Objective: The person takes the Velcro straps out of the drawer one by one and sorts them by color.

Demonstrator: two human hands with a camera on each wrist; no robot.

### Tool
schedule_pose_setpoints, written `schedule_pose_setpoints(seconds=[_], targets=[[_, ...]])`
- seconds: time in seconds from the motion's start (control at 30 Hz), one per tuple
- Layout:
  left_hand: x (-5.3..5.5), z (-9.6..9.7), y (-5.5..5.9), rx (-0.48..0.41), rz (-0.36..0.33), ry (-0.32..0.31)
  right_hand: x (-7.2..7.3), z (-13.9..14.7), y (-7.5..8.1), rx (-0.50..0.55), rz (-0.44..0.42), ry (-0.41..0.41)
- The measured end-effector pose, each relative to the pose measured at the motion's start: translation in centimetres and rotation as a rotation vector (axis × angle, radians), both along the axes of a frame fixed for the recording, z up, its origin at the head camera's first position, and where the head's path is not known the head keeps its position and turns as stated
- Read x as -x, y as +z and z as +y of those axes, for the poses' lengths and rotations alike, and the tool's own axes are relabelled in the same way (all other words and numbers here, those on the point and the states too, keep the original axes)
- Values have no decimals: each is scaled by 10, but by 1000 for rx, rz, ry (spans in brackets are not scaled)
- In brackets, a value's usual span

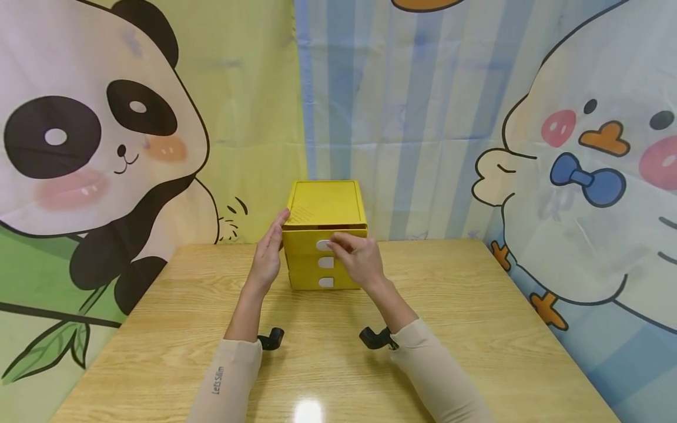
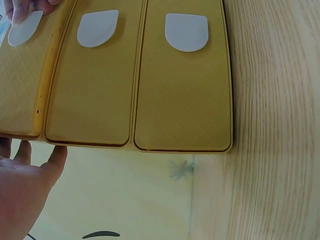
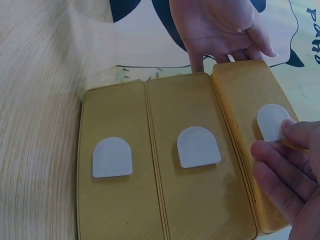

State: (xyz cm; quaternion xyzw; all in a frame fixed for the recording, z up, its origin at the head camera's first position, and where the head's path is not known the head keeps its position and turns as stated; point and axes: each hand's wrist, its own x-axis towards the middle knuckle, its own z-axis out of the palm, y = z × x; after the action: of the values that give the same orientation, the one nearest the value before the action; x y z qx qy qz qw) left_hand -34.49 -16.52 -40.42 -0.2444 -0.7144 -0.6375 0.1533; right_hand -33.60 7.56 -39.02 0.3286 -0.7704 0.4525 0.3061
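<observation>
A small yellow drawer box [image 1: 327, 202] with three stacked drawers stands on the table, each drawer front bearing a white rounded tab. Its top drawer [image 3: 240, 82] juts out slightly past the lower two, leaving a narrow dark gap under the lid. My right hand [image 1: 362, 258] pinches the white tab [image 3: 272, 121] of that top drawer between thumb and fingers. Against the box's left side, my left hand [image 1: 268, 258] rests with its fingers extended. The middle tab [image 2: 98, 28] and the bottom tab [image 2: 186, 32] sit untouched on drawers that are flush with the box.
The wooden table [image 1: 317, 376] runs up to a cloth backdrop with a panda [image 1: 95, 135] at left and a white bird [image 1: 576, 235] at right. Black curved pieces [image 1: 272, 339] show beside both wrists.
</observation>
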Motion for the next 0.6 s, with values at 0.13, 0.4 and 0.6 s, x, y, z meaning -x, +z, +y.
schedule_pose_setpoints(seconds=[0.13, 0.4, 0.6], targets=[[0, 0, 0, -4, -9, -6, -3, 1, 0, 12, -19, 10], [1, 0, 0, -14, -18, -14, -10, 2, -4, 26, 20, 46], [0, 0, 1, -13, -28, -23, -15, 3, -4, 37, 11, 62]])
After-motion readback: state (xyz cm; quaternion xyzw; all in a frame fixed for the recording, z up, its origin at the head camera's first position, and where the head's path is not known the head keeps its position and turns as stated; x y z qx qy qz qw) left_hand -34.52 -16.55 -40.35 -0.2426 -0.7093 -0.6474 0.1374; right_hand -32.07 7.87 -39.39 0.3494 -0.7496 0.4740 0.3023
